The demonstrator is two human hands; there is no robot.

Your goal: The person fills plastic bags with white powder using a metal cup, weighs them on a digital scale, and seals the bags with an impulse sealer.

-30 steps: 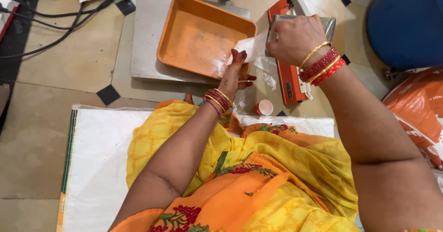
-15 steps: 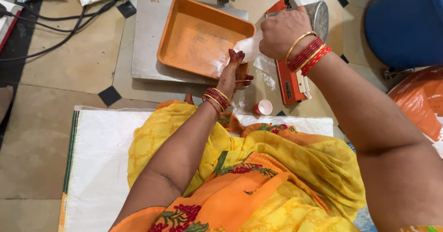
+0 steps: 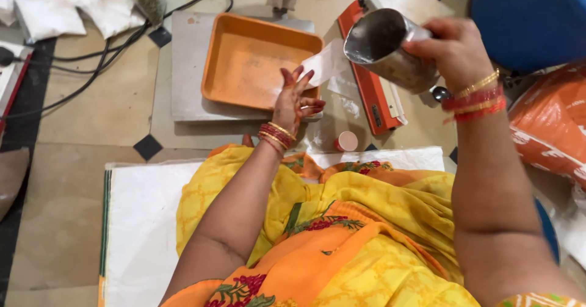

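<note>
While right hand (image 3: 455, 50) grips steel cup (image 3: 384, 47), left hand (image 3: 295, 96) pinches clear pouch (image 3: 325, 66), orange tray (image 3: 244, 69) beside.

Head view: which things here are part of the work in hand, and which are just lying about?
In hand:
- steel cup, tilted, in the right hand
- small clear bag, held by the left hand
- orange tray, beside the bag

Lying about:
- black cables
- small pink-lidded pot
- orange sack

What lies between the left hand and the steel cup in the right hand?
In the head view, a small clear plastic pouch, held by the left hand, reaches toward the steel cup.
</note>
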